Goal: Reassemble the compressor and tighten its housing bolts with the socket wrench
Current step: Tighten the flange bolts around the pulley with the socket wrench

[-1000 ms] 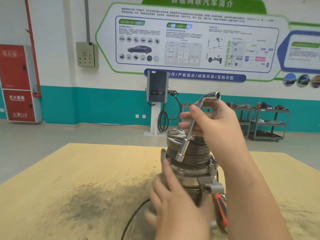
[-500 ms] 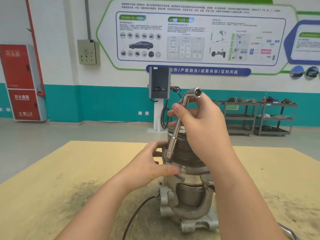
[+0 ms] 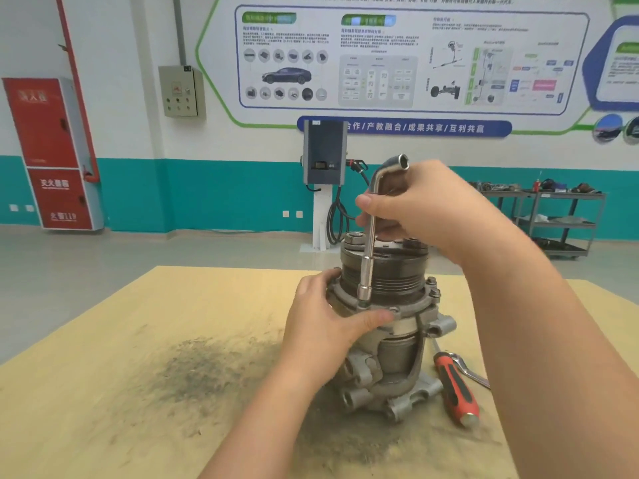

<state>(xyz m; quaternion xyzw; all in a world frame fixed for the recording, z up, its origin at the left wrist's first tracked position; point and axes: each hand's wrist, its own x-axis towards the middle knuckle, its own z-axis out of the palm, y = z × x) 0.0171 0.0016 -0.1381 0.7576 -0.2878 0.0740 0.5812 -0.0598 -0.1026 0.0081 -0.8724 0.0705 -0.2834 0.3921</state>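
A grey metal compressor [image 3: 397, 354] stands upright on the wooden table [image 3: 121, 392], its dark ribbed pulley on top. My left hand [image 3: 328, 326] grips the housing flange on its left side, thumb laid along the front rim. My right hand [image 3: 425, 209] holds the bent upper part of an L-shaped socket wrench [image 3: 369, 243]. The wrench shaft stands nearly upright, and its socket end sits on a housing bolt [image 3: 363, 303] at the front left of the flange. More bolts [image 3: 432, 288] show on the flange's right side.
A red-and-black handled screwdriver [image 3: 454, 388] lies on the table right of the compressor, with a metal tool [image 3: 466, 369] behind it. Dark grime stains the tabletop in front. A charging post [image 3: 325, 174] and parts racks [image 3: 553, 219] stand far behind.
My left hand moved from low on the compressor's front up to the flange. The wrench swung from tilted to nearly upright and its socket came down onto the front-left bolt.
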